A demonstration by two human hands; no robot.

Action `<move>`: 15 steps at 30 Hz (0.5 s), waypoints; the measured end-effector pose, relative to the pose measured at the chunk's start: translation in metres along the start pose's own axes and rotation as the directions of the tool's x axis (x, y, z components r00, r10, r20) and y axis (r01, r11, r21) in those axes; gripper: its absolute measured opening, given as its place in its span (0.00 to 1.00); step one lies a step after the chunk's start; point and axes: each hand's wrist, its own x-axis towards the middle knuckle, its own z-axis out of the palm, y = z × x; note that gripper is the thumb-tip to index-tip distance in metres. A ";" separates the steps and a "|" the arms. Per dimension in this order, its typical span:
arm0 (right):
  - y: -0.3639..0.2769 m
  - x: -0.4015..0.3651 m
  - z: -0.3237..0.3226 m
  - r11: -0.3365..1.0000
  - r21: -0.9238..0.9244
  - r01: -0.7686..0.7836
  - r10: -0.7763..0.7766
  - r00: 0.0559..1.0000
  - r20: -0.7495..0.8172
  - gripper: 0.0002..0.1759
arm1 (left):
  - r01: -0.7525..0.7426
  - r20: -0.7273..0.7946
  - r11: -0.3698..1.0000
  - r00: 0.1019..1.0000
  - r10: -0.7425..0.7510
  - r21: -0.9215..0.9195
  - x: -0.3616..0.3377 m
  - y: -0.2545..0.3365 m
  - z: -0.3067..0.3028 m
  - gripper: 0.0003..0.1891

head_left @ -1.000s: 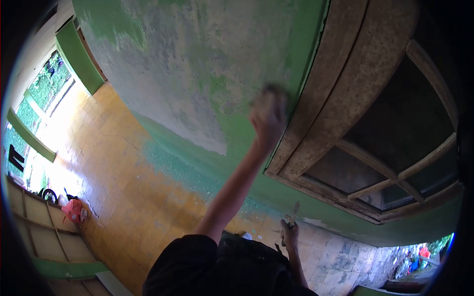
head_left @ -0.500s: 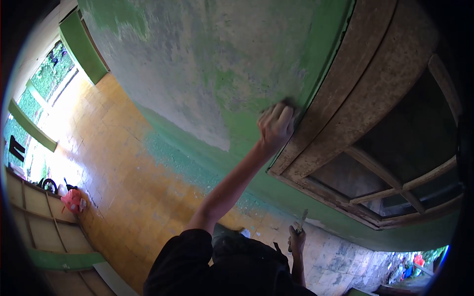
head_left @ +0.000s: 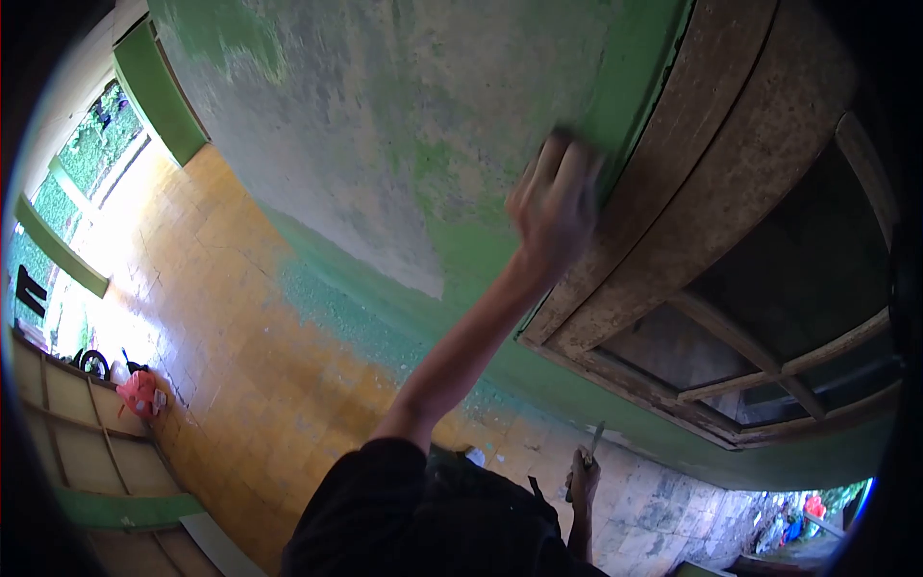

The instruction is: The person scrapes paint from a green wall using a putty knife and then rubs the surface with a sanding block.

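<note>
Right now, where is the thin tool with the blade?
In the head view the thin tool is low and right of centre, gripped in the right hand, with its blade pointing up toward the wooden window frame.

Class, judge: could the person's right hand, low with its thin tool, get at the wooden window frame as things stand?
Probably yes. The right hand grips the thin tool below the wooden window frame, with only green wall between. The left hand is raised beside the frame, not in the way.
</note>
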 end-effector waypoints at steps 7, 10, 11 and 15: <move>-0.011 -0.002 -0.010 0.998 -0.037 0.045 -0.048 0.996 -0.076 0.23 | 0.038 -0.001 0.999 0.999 -0.038 0.028 -0.092 -0.027 -0.002 0.08; -0.005 -0.005 -0.014 0.999 -0.022 0.047 -0.049 0.996 -0.076 0.22 | 0.092 -0.071 0.995 0.993 -0.090 0.030 -0.070 -0.022 0.005 0.09; -0.008 0.001 -0.013 0.997 -0.036 0.064 -0.066 0.995 -0.073 0.22 | 0.077 -0.133 0.997 0.988 -0.074 0.020 -0.031 -0.014 0.011 0.09; -0.006 -0.013 -0.023 0.994 -0.094 0.056 -0.063 0.995 -0.073 0.22 | 0.030 -0.035 0.999 0.999 -0.029 0.025 0.025 0.010 0.001 0.08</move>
